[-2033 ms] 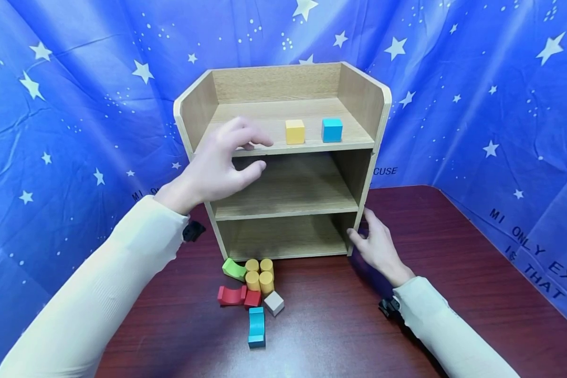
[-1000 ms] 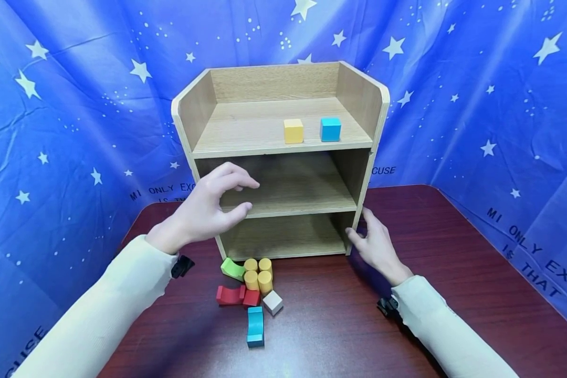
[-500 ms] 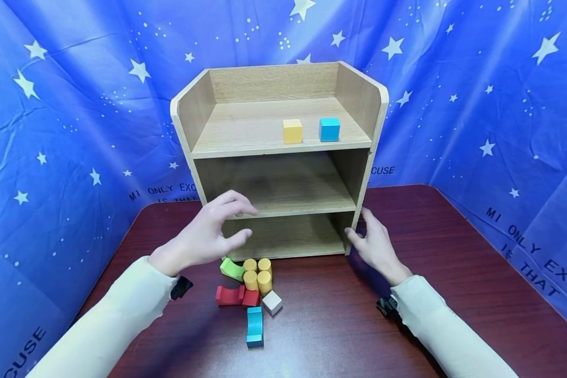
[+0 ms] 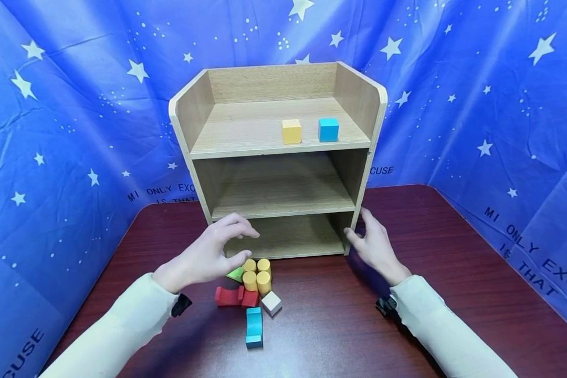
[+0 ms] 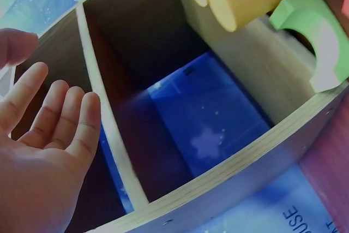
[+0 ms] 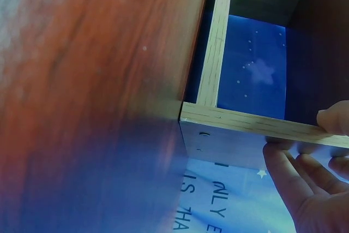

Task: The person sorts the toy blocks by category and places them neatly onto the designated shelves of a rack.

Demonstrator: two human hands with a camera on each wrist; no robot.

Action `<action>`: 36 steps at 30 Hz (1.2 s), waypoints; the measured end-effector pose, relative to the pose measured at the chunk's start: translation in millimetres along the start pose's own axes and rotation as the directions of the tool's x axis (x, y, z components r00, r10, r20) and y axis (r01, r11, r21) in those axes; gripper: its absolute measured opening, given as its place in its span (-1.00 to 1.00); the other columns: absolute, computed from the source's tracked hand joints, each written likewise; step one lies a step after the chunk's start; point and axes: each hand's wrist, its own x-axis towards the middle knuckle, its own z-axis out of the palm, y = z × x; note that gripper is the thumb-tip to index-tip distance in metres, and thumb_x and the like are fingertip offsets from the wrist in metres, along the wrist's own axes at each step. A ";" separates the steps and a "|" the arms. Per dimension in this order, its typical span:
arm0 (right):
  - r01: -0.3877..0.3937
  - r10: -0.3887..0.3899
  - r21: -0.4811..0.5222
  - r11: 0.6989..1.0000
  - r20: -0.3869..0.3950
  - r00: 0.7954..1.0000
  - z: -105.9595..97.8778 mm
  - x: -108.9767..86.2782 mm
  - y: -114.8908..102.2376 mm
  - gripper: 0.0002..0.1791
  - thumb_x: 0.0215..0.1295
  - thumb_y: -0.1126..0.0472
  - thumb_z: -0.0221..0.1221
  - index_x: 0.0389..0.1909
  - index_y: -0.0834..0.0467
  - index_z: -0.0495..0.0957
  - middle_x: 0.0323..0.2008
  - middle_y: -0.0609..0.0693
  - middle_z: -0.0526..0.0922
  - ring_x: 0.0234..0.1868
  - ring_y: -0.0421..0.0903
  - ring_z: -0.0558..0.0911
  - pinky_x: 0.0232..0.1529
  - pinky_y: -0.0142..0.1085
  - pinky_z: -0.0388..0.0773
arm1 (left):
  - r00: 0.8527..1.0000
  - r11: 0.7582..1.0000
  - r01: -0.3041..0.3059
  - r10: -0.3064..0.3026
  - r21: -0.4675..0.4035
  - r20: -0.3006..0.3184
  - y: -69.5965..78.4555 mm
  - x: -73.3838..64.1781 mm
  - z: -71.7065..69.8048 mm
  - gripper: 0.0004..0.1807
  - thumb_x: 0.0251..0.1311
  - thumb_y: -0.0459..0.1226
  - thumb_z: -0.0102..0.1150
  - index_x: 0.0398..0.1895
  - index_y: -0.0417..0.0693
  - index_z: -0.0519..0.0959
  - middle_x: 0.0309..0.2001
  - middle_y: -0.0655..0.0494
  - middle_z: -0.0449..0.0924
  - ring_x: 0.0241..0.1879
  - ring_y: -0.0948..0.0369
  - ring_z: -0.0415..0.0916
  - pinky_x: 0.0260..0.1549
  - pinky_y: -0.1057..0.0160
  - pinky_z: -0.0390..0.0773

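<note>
My left hand hovers with relaxed, parted fingers and nothing in them, over the left of a block group and before the bottom shelf. Beneath it are several yellow cylinders standing upright and a partly covered green arch block. In the left wrist view the same hand shows its bare palm. My right hand grips the right side panel of a small wooden shelf; in the right wrist view the thumb lies over the panel's edge, fingers outside.
A yellow cube and a blue cube sit on the top shelf. Before the cylinders lie a red arch block, a red cube, a white cube and a blue arch block. Blue star curtains surround the table.
My left hand has come down from the top shelf's front to just above the blocks, its fingers still parted. The right hand keeps its place on the shelf's side.
</note>
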 end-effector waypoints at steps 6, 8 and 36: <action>0.001 -0.001 0.002 1.000 -0.001 1.000 0.2 -0.6 -0.1 -0.41 0.16 0.32 0.23 0.24 0.18 0.33 -0.05 0.22 0.58 -0.11 0.07 0.57 -0.27 -0.01 0.58 | 1.000 1.000 0.018 -0.018 -0.014 0.023 0.3 -10.2 10.6 -0.65 0.01 -0.36 0.31 -0.07 0.02 0.58 -0.08 0.23 0.47 -0.09 0.30 0.43 -0.12 0.28 0.50; -0.003 0.003 0.003 1.000 0.001 1.000 0.4 -0.5 -0.1 -0.41 0.16 0.32 0.22 0.24 0.17 0.33 -0.05 0.21 0.58 -0.09 0.05 0.56 -0.27 -0.04 0.59 | 0.999 1.000 0.019 -0.018 -0.024 0.026 0.9 -13.9 13.2 -0.64 0.01 -0.37 0.32 -0.07 0.04 0.58 -0.08 0.24 0.47 -0.08 0.30 0.43 -0.12 0.26 0.49; -0.005 0.005 0.014 1.000 0.008 1.000 -0.3 -0.4 -0.8 -0.42 0.16 0.30 0.23 0.23 0.16 0.34 -0.07 0.21 0.58 -0.09 0.06 0.57 -0.27 -0.04 0.59 | 0.987 0.987 0.101 -0.083 -0.125 0.140 7.1 -38.5 33.2 -0.65 -0.03 -0.45 0.26 -0.11 -0.04 0.58 -0.11 0.19 0.46 -0.11 0.13 0.46 -0.34 0.40 0.53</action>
